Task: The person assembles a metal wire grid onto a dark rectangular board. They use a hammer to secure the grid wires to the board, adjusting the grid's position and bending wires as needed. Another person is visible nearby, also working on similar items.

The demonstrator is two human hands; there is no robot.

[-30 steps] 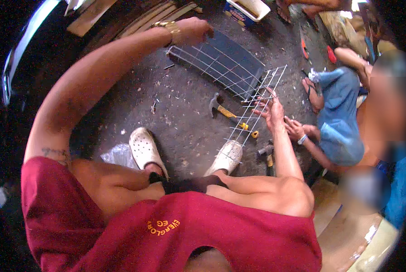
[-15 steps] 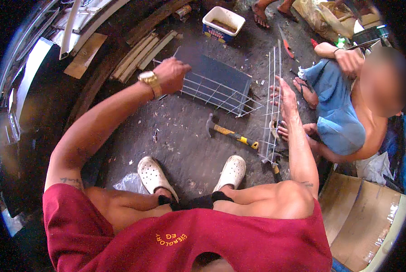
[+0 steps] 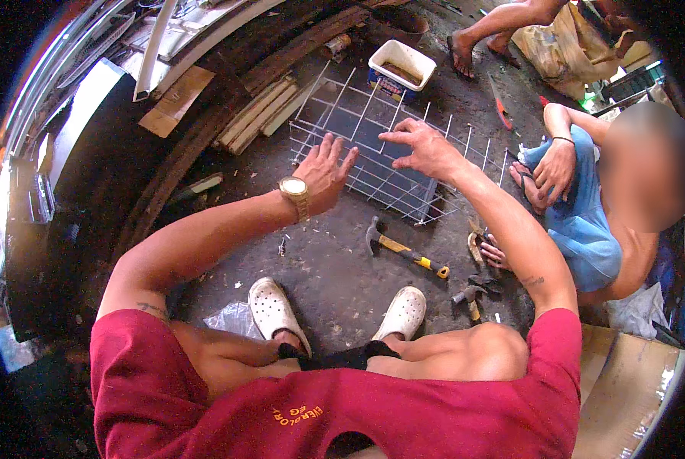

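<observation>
A silver wire mesh panel lies over a flat dark board on the floor ahead of me. My left hand, with a gold watch at its wrist, hovers at the panel's near left part, fingers stretched and apart. Over the panel's middle is my right hand, its index finger and thumb held apart. Neither hand grips anything; whether the fingertips touch the wires I cannot tell. A hammer with a black and yellow handle lies between the panel and my feet.
A person crouches at the right; their lower hand is by a plier-like tool. A second hammer lies nearby. Beyond the panel stand a white tub and a red-handled blade. Wood strips lie at the left.
The wire panel seen edge-on at the right under my right hand now spreads over the board. My right hand has moved left, and my left hand's fingers have opened. The view has shifted.
</observation>
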